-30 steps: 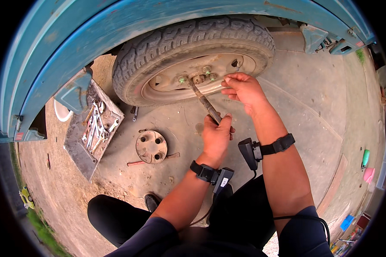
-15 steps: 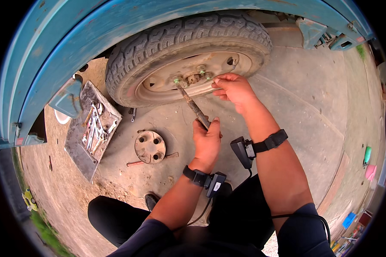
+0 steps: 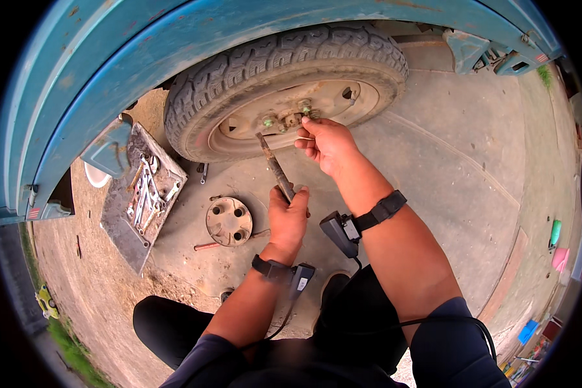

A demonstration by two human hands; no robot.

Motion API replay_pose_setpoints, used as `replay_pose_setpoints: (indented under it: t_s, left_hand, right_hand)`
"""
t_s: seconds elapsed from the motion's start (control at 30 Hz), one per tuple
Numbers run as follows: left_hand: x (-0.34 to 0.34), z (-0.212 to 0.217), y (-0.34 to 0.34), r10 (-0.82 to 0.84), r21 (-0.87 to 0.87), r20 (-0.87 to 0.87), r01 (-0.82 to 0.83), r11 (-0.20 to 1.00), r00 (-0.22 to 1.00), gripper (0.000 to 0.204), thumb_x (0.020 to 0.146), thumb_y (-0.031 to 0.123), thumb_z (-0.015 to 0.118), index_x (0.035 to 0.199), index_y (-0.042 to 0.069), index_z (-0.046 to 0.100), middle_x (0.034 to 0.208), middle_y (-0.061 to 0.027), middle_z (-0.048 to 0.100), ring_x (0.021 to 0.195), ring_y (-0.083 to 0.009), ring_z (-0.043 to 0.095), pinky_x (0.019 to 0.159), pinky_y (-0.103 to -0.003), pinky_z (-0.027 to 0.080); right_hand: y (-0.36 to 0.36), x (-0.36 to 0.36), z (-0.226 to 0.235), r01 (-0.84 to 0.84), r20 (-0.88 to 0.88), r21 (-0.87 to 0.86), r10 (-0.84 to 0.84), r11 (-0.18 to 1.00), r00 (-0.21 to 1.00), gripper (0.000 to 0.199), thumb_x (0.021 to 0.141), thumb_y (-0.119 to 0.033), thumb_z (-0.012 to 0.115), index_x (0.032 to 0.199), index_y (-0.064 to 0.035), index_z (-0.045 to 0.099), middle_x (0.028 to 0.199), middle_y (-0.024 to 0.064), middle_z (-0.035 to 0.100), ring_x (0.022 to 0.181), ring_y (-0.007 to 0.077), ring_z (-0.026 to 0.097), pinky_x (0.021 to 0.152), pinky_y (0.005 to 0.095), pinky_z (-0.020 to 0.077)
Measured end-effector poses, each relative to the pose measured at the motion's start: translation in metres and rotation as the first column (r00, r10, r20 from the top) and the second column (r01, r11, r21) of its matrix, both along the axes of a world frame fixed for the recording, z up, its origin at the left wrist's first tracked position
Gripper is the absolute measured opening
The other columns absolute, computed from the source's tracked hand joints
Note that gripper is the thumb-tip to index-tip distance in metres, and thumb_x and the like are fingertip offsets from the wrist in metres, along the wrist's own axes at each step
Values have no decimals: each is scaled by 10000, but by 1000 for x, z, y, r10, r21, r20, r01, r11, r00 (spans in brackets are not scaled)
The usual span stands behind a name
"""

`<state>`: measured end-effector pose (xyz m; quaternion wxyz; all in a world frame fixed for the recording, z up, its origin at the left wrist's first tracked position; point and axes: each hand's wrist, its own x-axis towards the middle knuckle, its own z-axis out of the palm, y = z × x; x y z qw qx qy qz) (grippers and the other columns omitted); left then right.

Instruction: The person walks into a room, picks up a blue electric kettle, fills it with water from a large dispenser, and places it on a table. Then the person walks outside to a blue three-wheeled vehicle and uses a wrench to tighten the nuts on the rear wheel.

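L hand (image 3: 288, 216) grips long rusty metal wrench (image 3: 275, 167), tip near hub nuts; R hand (image 3: 324, 141) fingers curled, touching rusty wheel hub nut (image 3: 306, 108) on black rubber tyre (image 3: 252, 61).

A rusty wrench (image 3: 275, 167) slants up toward the wheel hub (image 3: 291, 119), whose greenish lug nuts (image 3: 305, 107) cluster at centre.

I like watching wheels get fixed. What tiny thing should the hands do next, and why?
Probably tilt the tool up so its tip meets a nut on the wheel hub. The left hand grips the tool's lower end, and its tip sits just below the nuts, not on one. The right hand rests by the hub, ready to guide it.
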<state>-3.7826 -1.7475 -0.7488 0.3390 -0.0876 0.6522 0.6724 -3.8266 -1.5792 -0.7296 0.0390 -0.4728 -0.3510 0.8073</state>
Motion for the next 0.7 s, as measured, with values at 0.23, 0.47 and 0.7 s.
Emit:
replay_pose_setpoints:
  t_s: [0.23,0.47,0.7]
  left_hand:
    - [-2,1,-7,-73,-63,-53,69,996,996,330,911,232,688,1047,13,481,786,-34,559,595,-100,527,519,-263,457]
    - [-1,1,-13,-105,-88,-46,101,991,993,352,902,257,699,1033,11,484,799,-39,565,612,-103,538,530,-265,472]
    - [-2,0,-18,-126,-109,-75,117,987,989,367,895,271,705,1023,9,482,786,-41,563,607,-105,541,524,-271,478]
  right_hand:
    - [-1,0,-3,51,-33,-68,-53,996,998,133,968,-173,638,1005,-49,610,847,69,701,657,187,684,468,252,423]
    - [-5,-6,4,92,24,22,-92,996,995,116,962,-159,628,984,-47,613,831,65,692,628,163,675,461,243,401]
    - [-8,-7,4,139,34,158,-146,978,989,111,945,-154,641,953,-51,601,821,49,669,615,139,661,472,253,400]
